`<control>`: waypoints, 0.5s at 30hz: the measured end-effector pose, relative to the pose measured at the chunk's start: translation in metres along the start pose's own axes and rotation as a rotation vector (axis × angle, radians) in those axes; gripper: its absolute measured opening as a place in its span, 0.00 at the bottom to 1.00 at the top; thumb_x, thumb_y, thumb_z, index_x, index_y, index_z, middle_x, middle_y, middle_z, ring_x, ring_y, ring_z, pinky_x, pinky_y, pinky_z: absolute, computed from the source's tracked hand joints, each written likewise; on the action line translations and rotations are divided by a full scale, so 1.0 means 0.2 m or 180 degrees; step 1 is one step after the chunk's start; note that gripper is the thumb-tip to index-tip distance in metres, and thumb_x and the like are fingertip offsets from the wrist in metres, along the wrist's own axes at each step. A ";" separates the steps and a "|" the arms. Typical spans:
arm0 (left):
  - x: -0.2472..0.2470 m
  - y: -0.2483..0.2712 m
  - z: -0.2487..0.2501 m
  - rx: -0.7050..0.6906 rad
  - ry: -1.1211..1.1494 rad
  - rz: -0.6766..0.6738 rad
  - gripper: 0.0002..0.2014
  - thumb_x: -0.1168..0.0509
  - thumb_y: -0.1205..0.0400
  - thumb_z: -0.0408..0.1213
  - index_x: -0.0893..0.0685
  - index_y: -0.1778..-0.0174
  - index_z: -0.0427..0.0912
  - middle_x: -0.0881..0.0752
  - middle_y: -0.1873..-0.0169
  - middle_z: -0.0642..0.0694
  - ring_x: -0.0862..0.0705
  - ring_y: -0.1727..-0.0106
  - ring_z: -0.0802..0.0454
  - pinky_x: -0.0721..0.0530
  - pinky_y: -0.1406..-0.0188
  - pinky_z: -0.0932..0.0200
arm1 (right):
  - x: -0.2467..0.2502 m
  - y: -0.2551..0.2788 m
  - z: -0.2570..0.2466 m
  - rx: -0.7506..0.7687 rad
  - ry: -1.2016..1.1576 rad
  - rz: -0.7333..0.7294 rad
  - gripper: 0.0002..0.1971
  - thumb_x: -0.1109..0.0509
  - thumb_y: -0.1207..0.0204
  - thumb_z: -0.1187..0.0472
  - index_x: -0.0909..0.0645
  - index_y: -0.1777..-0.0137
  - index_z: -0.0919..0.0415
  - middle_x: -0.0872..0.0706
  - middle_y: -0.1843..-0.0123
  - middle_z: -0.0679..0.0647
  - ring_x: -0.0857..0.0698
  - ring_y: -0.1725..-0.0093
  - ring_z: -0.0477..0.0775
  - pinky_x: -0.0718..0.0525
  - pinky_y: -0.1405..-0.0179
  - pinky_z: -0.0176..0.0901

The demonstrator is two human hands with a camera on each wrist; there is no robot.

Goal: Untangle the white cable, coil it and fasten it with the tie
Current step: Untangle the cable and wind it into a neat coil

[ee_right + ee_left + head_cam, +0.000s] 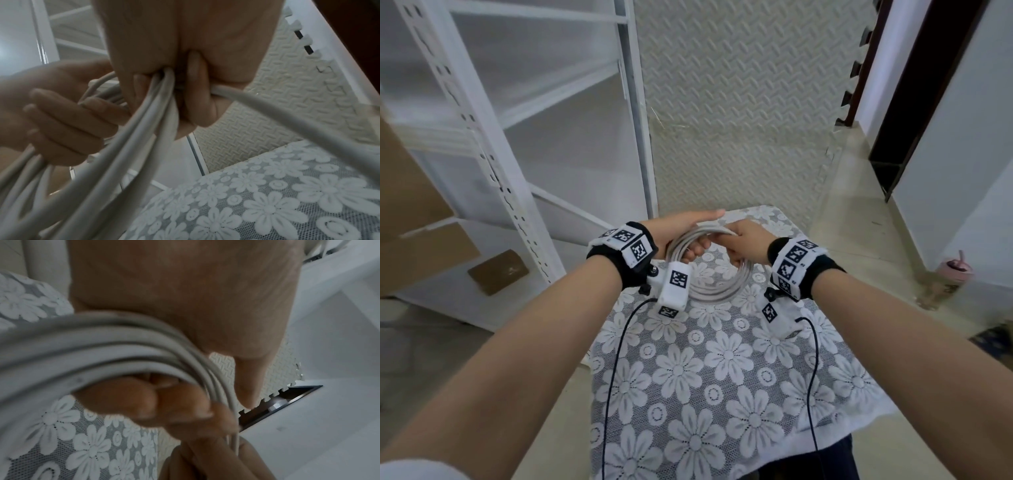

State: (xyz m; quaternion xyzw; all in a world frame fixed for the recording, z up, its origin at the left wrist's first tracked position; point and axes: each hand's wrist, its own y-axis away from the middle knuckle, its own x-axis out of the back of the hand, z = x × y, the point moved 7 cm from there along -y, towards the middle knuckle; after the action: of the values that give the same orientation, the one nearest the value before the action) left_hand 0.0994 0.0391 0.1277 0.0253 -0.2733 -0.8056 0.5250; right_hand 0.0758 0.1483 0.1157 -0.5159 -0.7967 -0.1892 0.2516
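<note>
Both hands are gripping the coiled cable (709, 274): left hand (681, 236) beside right hand (746, 246), loops hanging below.

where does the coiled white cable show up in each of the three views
Head: the white cable hangs as a coil at centre, held above the floral tablecloth by both hands.
Left wrist: its strands sweep across the left and centre, under the palm of the left hand.
Right wrist: strands run from the right hand at top centre down to lower left.
Shared landmark: the floral tablecloth, seen in all three.
</note>
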 end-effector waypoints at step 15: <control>0.08 -0.03 0.03 -0.0552 0.0186 0.0663 0.27 0.36 0.20 0.58 0.39 0.78 0.51 0.42 0.85 0.56 0.47 0.83 0.60 0.49 0.83 0.66 | 0.06 0.01 -0.03 -0.0053 -0.0849 0.0133 0.11 0.30 0.24 0.52 0.18 0.46 0.56 0.08 0.59 0.50 0.12 0.65 0.45 0.33 0.75 0.34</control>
State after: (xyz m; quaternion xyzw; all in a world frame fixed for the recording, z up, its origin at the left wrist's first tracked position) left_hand 0.0851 0.0291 0.1329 -0.0252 -0.1884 -0.7662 0.6138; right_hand 0.0741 0.1545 0.1270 -0.5551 -0.8105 -0.1203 0.1430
